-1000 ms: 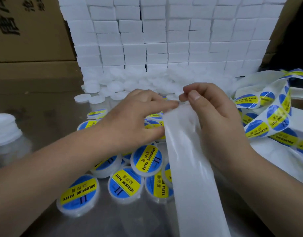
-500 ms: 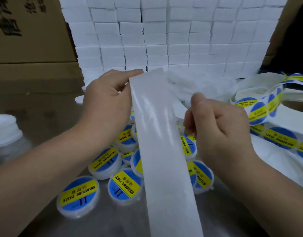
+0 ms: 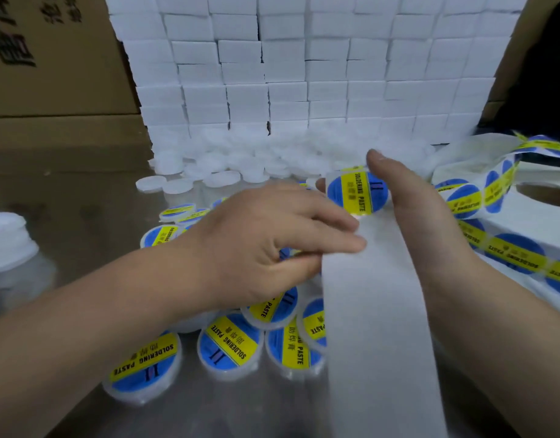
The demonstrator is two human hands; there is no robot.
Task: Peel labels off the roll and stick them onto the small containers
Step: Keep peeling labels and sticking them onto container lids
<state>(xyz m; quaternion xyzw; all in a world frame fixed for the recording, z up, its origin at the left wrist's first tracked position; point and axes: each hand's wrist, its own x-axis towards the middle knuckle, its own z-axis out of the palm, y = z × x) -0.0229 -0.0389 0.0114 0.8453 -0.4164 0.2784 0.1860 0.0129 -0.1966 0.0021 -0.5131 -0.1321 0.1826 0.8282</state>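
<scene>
Blue round labels [image 3: 356,193] with yellow bands and black lettering; white backing strip [image 3: 376,311].

1 head camera looks forward and down, close over the table [image 3: 82,222].

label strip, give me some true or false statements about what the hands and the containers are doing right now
1. A blue and yellow label sits on the backing strip next to the right hand. True.
2. The left hand is clear of the strip. False: its fingers lie on the strip's left edge.
3. Several labelled containers lie on the table beneath the hands. True.
4. Every container on the table carries a label. False: plain white ones lie at the back.
</scene>
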